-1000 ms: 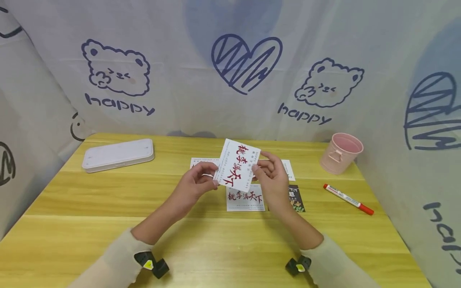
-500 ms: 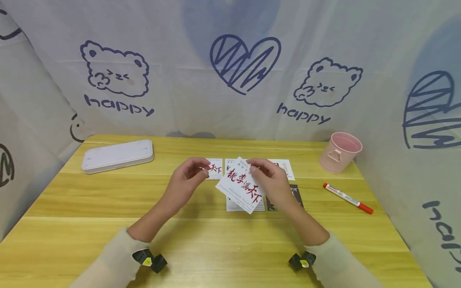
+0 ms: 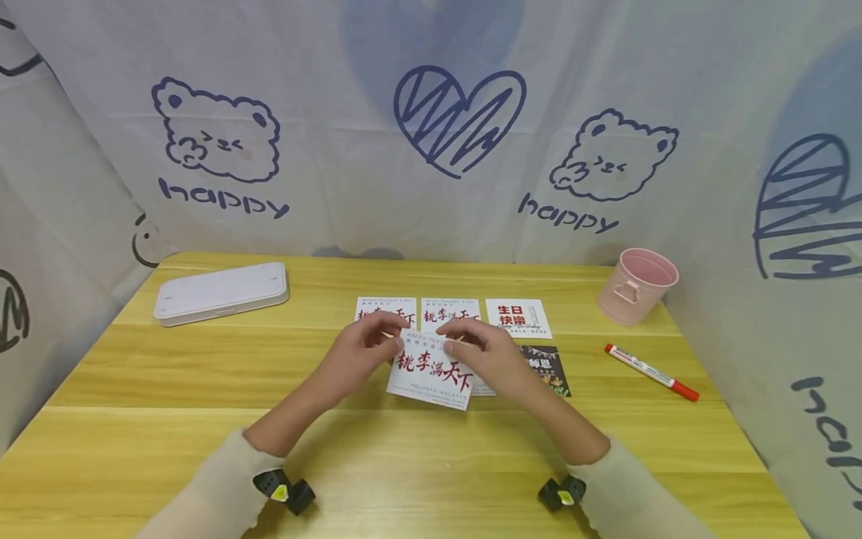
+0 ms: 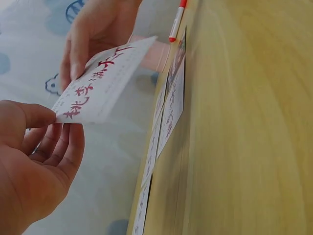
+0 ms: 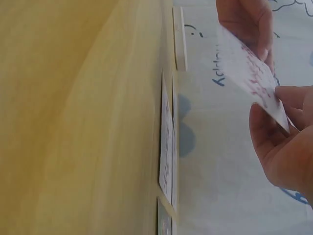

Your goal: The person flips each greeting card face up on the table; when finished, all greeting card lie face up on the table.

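Note:
A white card with red brush characters (image 3: 431,374) is held above the table, its lettering upright in the head view. My left hand (image 3: 360,355) pinches its upper left corner between thumb and fingers. At the upper right edge my right hand (image 3: 494,359) pinches the same card. The left wrist view shows the card (image 4: 98,88) well off the tabletop. Beneath and behind it lie two similar white cards, one at left (image 3: 386,305) and one in the middle (image 3: 450,308), and a third mostly covered by the held card (image 3: 482,388).
A white birthday card (image 3: 518,318) and a dark card with flowers (image 3: 545,367) lie to the right. Beyond them are a red marker (image 3: 651,372) and a pink bucket (image 3: 637,287). A white case (image 3: 221,292) sits at the back left of the wooden table (image 3: 202,389).
The card has turned from tilted to nearly upright and come lower and nearer. My left hand let go of it midway, then took hold again; the right hand shifted its grip along the edge.

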Motion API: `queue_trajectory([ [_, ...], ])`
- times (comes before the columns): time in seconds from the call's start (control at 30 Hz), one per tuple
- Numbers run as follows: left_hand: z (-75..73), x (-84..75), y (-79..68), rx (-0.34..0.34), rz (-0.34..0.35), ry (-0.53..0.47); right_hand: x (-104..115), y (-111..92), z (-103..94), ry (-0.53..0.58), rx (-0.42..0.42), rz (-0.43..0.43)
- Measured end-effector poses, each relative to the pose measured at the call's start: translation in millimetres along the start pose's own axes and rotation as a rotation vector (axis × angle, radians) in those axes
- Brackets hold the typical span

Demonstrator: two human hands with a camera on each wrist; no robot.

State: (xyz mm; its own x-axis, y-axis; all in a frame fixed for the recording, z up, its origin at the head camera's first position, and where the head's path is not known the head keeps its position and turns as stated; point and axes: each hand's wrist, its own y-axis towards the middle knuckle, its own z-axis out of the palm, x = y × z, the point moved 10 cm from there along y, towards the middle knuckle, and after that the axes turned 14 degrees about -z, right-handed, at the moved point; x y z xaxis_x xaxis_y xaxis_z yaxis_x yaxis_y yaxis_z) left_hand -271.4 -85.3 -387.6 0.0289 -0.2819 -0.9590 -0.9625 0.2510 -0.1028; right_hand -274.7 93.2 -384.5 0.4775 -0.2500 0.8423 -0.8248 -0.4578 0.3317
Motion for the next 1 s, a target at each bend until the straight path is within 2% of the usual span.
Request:
queue_trajectory([
  [0.2, -16.6, 12.3, 4.5, -0.013, -0.091, -0.097, -10.1, 2.9, -2.4, -0.006, -0.027, 0.007],
  [0.37, -24.0, 21.1, 5.3, -0.003, -0.116, -0.09, -19.8, 5.7, 0.0, 0.026, -0.076, 0.063],
  [0.5, -36.7, 33.8, 3.3, -0.023, -0.147, -0.055, -26.0, 12.4, 10.1, 0.06, -0.084, 0.094],
  [0.57, -43.2, 39.8, 2.9, -0.025, -0.155, -0.042, -29.2, 17.2, 16.7, 0.053, -0.067, 0.104],
  [0.73, -57.0, 54.2, 7.1, -0.017, -0.182, 0.033, -39.3, 30.3, 33.5, -0.049, 0.025, 0.141],
  [1.0, -68.9, 75.2, 22.0, -0.014, -0.234, 0.181, -57.1, 47.2, 55.0, -0.283, 0.169, 0.172],
])
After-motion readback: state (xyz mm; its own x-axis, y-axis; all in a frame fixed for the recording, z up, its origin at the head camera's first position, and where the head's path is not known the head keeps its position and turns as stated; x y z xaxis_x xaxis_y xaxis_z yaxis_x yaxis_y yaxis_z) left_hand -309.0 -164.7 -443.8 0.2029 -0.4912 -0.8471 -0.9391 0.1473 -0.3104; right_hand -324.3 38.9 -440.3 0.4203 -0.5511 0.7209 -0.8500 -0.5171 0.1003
